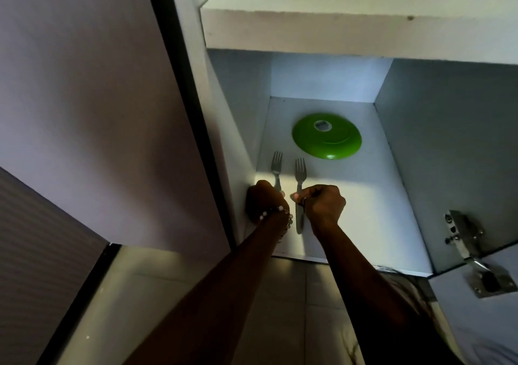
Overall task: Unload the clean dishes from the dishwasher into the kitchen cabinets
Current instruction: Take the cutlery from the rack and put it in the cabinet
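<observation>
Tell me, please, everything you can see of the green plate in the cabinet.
The green plate is round, glossy and bright green, probably plastic or glazed. It lies upside down on the white cabinet shelf, its raised foot ring up, with a pale sticker in the middle. It sits toward the back, beyond the two forks, and nothing touches it but the shelf.

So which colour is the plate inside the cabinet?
Green: the plate lies upside down on the shelf, seen in the head view.
</observation>
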### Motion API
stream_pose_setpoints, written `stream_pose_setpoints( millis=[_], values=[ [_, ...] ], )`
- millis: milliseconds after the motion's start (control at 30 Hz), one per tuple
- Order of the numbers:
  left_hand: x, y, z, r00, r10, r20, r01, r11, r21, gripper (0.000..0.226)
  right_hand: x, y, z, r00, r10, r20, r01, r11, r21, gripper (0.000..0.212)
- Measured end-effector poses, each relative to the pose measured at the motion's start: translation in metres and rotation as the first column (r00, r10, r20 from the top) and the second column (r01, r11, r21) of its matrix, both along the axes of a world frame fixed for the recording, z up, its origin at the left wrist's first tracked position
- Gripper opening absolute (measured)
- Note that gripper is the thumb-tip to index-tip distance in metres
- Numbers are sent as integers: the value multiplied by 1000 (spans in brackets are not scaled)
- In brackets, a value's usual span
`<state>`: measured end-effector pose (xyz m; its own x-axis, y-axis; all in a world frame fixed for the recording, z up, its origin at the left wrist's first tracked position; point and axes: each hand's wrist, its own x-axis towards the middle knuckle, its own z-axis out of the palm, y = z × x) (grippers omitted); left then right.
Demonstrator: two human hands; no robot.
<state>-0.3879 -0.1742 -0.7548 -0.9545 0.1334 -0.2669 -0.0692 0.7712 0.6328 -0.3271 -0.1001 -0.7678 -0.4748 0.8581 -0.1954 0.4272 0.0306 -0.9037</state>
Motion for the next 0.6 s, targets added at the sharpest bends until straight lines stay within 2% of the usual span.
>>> stream_pose_setpoints(
  millis=[133, 367, 600],
  values=[
    [14, -4, -4, 993, -7, -121, 9, 1000, 16, 20, -4, -4, -6, 998, 5, 61, -9, 998, 66, 10],
    [11, -6, -3, 991, -29, -133, 38, 997, 62, 18, -3, -9, -4, 988, 33, 152, -57, 986, 154, 23],
    [3, -3, -5, 975, -123, -184, 108, 990, -87, 25, -1, -11, -4, 985, 32, 169, -66, 978, 199, 26]
  ],
)
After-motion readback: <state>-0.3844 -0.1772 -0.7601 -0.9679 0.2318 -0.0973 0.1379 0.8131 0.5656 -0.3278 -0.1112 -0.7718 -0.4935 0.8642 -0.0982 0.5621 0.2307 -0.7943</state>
